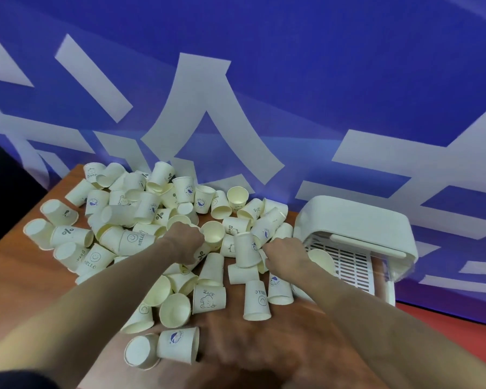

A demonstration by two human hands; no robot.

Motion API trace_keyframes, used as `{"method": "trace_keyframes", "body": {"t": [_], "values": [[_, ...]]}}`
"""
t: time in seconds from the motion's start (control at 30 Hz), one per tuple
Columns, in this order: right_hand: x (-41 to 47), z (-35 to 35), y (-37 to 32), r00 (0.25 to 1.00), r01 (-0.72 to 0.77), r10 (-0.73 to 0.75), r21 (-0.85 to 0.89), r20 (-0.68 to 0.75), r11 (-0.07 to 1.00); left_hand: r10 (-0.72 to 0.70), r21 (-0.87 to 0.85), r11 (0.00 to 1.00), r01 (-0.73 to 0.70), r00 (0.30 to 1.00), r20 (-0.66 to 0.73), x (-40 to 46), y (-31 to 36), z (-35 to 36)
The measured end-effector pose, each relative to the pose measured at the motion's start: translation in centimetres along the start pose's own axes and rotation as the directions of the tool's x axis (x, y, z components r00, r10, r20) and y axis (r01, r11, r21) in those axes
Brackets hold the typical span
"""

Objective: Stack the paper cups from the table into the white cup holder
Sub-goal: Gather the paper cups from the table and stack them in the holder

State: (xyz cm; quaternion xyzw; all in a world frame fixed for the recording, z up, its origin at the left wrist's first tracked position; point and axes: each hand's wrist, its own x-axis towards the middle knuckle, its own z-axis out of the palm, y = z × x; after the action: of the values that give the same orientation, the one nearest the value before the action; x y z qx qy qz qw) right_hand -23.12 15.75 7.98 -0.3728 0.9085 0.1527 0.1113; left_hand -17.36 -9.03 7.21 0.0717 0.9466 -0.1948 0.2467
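both arms reach out over the wooden counter [278, 346], into a big heap of paper cups [141, 220] lying every which way. the left hand [184, 242] is knuckles-up in the middle of the pile, fingers curled down among the cups; what its grip holds cannot be told. the right hand [285, 255] has its fingers bent beside an upside-down cup [246, 249], grip hidden too. the white cup holder [357, 228] sits at the counter's right end, against the blue banner [292, 66], one cup [321, 259] at its slotted tray.
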Motion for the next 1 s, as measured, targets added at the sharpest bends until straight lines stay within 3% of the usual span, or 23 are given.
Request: {"method": "trace_keyframes", "body": {"t": [0.2,0.4,0.57,0.73,0.83,1.0], "values": [[3.2,2.6,-1.6,0.998,0.0,0.0,0.01,0.062,1.0,0.055,0.046,0.997,-0.058,0.997,0.052,0.3,-3.0,2.2],[5.5,5.0,-2.4,0.999,-0.011,0.009,0.036,0.054,0.999,0.046,-0.118,0.991,-0.054,0.996,-0.071,1.7,-4.9,4.4],[6.6,5.6,-2.8,0.995,-0.037,0.031,0.068,0.09,0.997,0.077,-0.117,0.989,-0.095,0.985,-0.155,2.8,-5.5,5.1],[6.9,6.6,-3.2,0.999,-0.001,0.004,0.072,-0.035,0.997,0.082,-0.054,0.994,-0.096,0.971,-0.224,3.3,-5.5,5.4],[7.6,8.2,-2.8,0.994,0.044,-0.027,0.171,-0.102,0.984,0.072,-0.03,0.996,-0.082,0.967,-0.245,3.6,-5.5,5.6],[6.3,5.8,-2.8,0.998,-0.02,0.025,0.092,-0.058,0.996,0.009,0.017,1.0,-0.004,0.961,-0.275,3.4,-5.8,4.9]]}}
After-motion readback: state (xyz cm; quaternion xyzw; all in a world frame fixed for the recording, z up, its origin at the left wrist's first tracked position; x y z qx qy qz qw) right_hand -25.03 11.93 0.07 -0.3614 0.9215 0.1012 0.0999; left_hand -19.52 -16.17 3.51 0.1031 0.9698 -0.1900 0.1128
